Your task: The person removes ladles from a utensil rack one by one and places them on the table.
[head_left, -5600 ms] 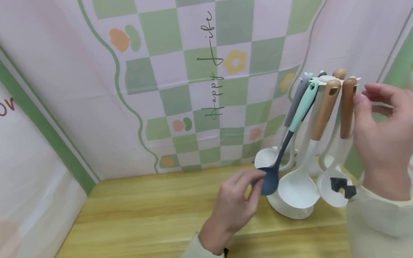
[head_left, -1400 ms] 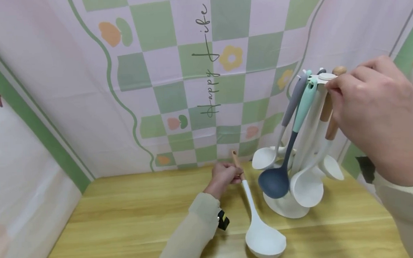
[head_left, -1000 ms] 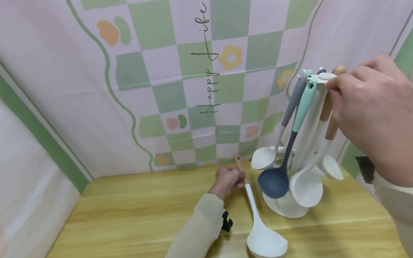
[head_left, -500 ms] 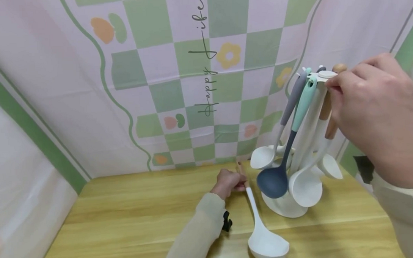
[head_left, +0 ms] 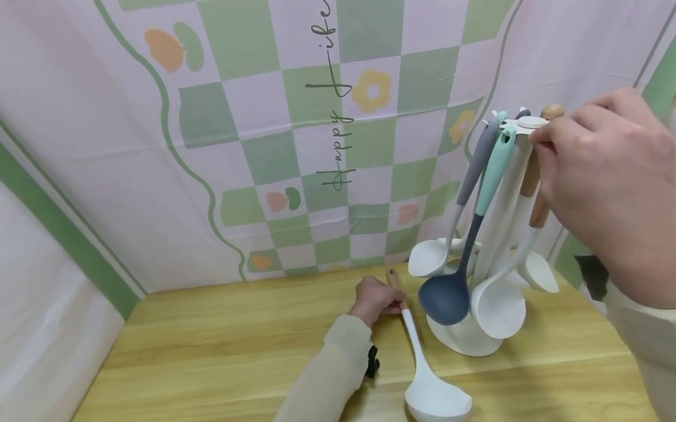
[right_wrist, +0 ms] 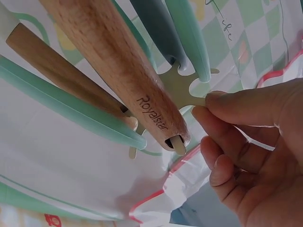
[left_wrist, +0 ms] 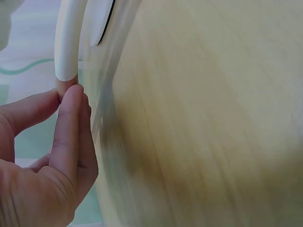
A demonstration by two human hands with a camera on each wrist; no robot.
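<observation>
My left hand (head_left: pixel 374 296) pinches the wooden handle of a white ladle (head_left: pixel 438 399), whose bowl points toward me over the tabletop. In the left wrist view, thumb and fingers grip the handle (left_wrist: pixel 67 84) just below its white shaft; whether the ladle touches the table I cannot tell. My right hand (head_left: pixel 617 189) is at the top of a white utensil rack (head_left: pixel 530 122). There, in the right wrist view, thumb and forefinger pinch one bare hook (right_wrist: pixel 198 101). Beside it a wooden handle (right_wrist: pixel 142 90) marked "Royalstar" hangs on another hook.
Still hanging on the rack are a dark blue ladle (head_left: pixel 444 299) with a mint handle, a white ladle (head_left: pixel 500 308) and several other utensils. The round rack base (head_left: pixel 466 346) stands on the wooden table (head_left: pixel 209 352). A checkered cloth (head_left: pixel 256 114) hangs behind.
Earlier my left hand was at the dark blue ladle; since then the white ladle has left the rack and is in that hand. Lately the ladle shifted slightly toward me; the right hand stayed put.
</observation>
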